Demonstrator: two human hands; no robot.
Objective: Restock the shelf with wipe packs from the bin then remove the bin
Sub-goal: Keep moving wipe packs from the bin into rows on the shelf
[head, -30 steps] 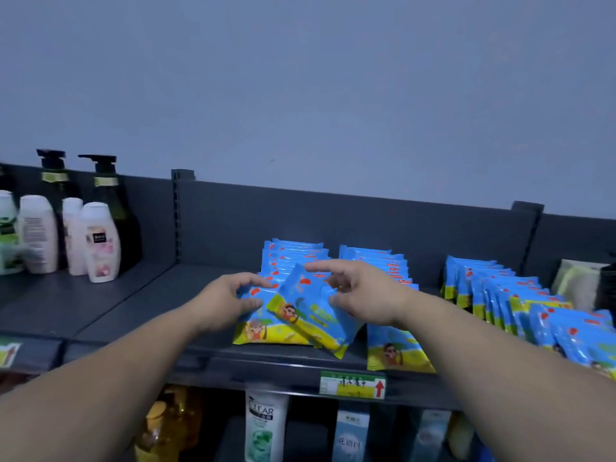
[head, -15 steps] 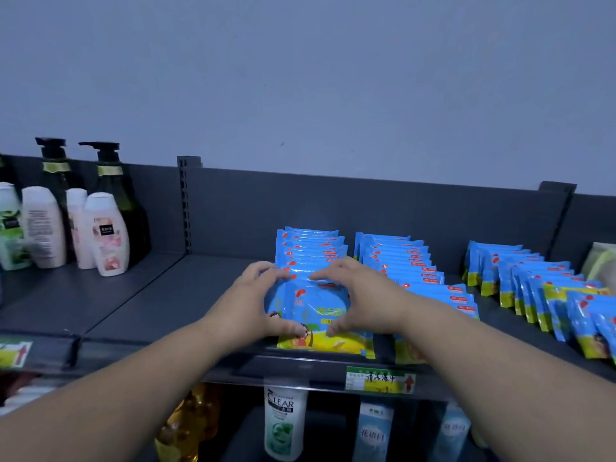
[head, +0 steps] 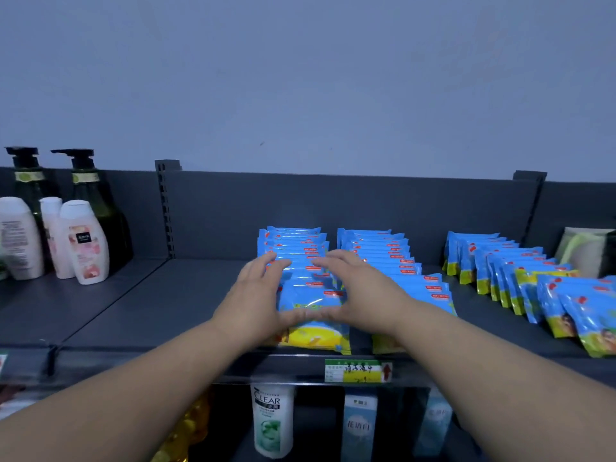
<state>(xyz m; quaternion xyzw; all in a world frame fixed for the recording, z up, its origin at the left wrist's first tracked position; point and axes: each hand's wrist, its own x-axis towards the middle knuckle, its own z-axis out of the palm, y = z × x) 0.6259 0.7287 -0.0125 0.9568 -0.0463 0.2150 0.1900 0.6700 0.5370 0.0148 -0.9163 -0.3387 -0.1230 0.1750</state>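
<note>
Left of frame: two dark pump bottles (head: 90, 195) at the back, white lotion bottles (head: 83, 241) in front of them, labels too small to read. A slotted upright (head: 165, 208) splits that bay from the centre one.

Grey shelf (head: 160, 301): wide bare deck between the upright and the packs, open from back panel to front lip.

Left hand (head: 256, 295): fingers nearly straight, laid over the left side of the left row of wipe packs (head: 293, 241), thumb across the face of the front wipe pack (head: 310, 301). That pack is blue and yellow, leaning back on the row, bottom edge just behind the shelf's front lip, centre of frame.

Right hand (head: 360, 288): mirrored, fingers flat on the row's right side, thumb meeting the left thumb on the pack face. Neither hand is clenched.

Middle row (head: 376, 245) sits just beside it, narrow gap. Right row (head: 506, 261) is well apart and fans toward the right edge. Pack print is unreadable.

Front rail: green-yellow price tag (head: 358, 370), red arrow, handwriting illegible. Lower shelf: white bottle (head: 271, 418) reads "CLEAR", with a blue carton (head: 360, 425) to its right.

Far right: pale green pack (head: 583, 251).
</note>
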